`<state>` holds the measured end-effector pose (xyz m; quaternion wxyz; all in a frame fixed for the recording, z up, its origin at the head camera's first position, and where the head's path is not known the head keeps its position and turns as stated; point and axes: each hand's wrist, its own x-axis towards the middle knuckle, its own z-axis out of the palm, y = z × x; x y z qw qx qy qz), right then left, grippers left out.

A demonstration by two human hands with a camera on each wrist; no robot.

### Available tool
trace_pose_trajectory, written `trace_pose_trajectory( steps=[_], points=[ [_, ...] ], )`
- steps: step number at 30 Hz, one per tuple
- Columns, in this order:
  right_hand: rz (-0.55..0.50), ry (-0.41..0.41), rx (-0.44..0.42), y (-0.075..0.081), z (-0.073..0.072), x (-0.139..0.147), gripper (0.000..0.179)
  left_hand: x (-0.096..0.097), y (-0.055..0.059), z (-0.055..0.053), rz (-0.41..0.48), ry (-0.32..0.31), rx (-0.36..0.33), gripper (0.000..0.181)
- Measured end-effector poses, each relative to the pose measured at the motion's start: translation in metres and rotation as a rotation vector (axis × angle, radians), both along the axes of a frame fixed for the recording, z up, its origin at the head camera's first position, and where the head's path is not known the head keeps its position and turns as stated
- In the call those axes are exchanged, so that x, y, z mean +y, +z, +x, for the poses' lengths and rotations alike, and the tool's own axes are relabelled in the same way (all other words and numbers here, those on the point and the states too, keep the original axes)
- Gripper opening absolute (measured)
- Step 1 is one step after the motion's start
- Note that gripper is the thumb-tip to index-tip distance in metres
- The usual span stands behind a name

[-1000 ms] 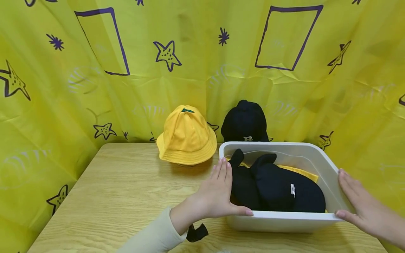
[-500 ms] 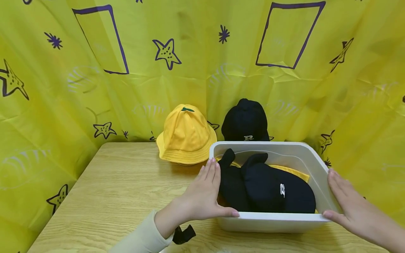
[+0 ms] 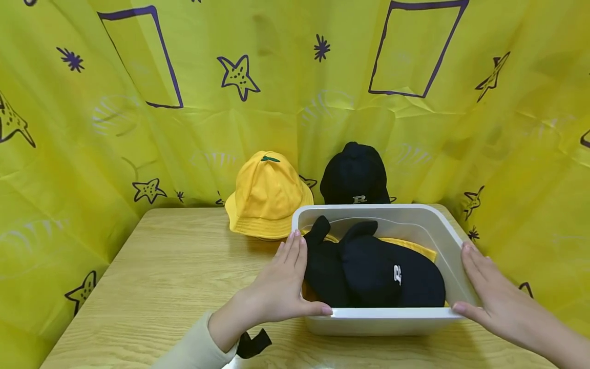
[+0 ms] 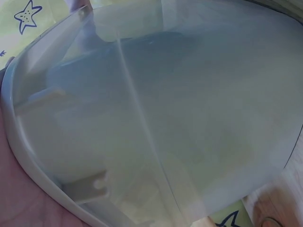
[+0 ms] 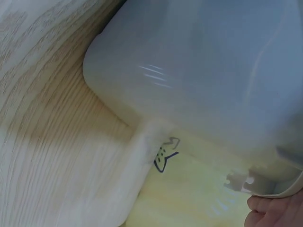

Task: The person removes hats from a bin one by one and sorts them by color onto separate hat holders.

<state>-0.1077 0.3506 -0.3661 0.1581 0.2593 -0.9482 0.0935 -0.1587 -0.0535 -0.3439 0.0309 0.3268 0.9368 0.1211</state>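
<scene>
A pale grey plastic tub [image 3: 382,328] stands on the wooden table, right of the middle. Inside lie a black cap with a white letter [image 3: 373,271], another black cap [image 3: 324,271] to its left and some yellow fabric [image 3: 410,246] partly under them. My left hand [image 3: 281,287] rests on the tub's left rim, fingers straight, thumb on the front rim. At the opposite end my right hand [image 3: 493,292] presses the rim with extended fingers, its thumb at the front corner. Both wrist views show the tub's outer wall [image 4: 165,118] up close, with part of my right hand [image 5: 277,210] under the rim.
Behind the tub's left corner sits a yellow bucket hat [image 3: 269,200] with a green tip. A further black cap [image 3: 355,174] stands behind the tub, partly hidden by it. The wooden table [image 3: 180,277] reaches back to a yellow curtain [image 3: 193,133].
Both hands and the tub, with the caps in it, have slid left along the table. The yellow hat and the cap at the back stay in place.
</scene>
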Motion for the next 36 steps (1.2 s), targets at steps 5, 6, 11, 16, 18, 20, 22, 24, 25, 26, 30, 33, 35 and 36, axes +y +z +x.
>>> trace_pose_trajectory(
  steps=[5,6,11,16,18,20,22,24,25,26,30,33,35,36],
  points=[
    [0.001,0.005,-0.002,0.001,0.0,-0.005,0.099,-0.005,-0.001,0.0,0.002,0.003,0.003,0.121],
    [0.004,0.006,0.003,0.001,0.0,-0.006,0.1,-0.006,-0.001,0.0,0.004,0.001,0.006,0.121],
    [0.025,0.006,0.024,0.0,-0.002,-0.012,0.1,-0.013,-0.001,0.002,0.017,0.003,0.001,0.121],
    [0.022,0.009,0.018,0.0,-0.004,-0.019,0.1,-0.022,0.0,0.002,0.04,0.011,-0.023,0.122],
    [0.011,0.01,0.005,0.0,-0.005,-0.024,0.1,-0.026,-0.001,0.002,0.045,0.012,-0.021,0.122],
    [0.004,0.007,-0.012,0.0,-0.006,-0.029,0.101,-0.031,-0.001,0.002,0.047,0.013,-0.019,0.122],
    [0.001,0.002,-0.028,0.0,-0.007,-0.035,0.102,-0.036,-0.001,0.002,0.052,0.012,-0.018,0.122],
    [0.003,-0.009,-0.043,0.001,-0.007,-0.04,0.103,-0.041,-0.001,0.001,0.054,0.013,-0.02,0.121],
    [0.004,-0.015,-0.052,0.001,-0.008,-0.043,0.104,-0.044,-0.001,0.001,0.057,0.013,-0.022,0.121],
    [0.002,-0.022,-0.061,0.001,-0.008,-0.046,0.104,-0.047,-0.001,0.001,0.059,0.011,-0.019,0.12],
    [-0.015,-0.039,-0.094,0.001,-0.009,-0.057,0.103,-0.056,0.0,-0.001,0.065,0.017,-0.026,0.12],
    [-0.024,-0.045,-0.1,0.002,-0.01,-0.064,0.102,-0.062,-0.001,-0.001,0.069,0.023,-0.028,0.12],
    [-0.022,-0.046,-0.094,0.002,-0.011,-0.068,0.102,-0.065,-0.001,-0.001,0.07,0.023,-0.024,0.12],
    [-0.025,-0.045,-0.093,0.003,-0.012,-0.069,0.102,-0.067,-0.001,0.0,0.074,0.022,-0.023,0.12]
  ],
)
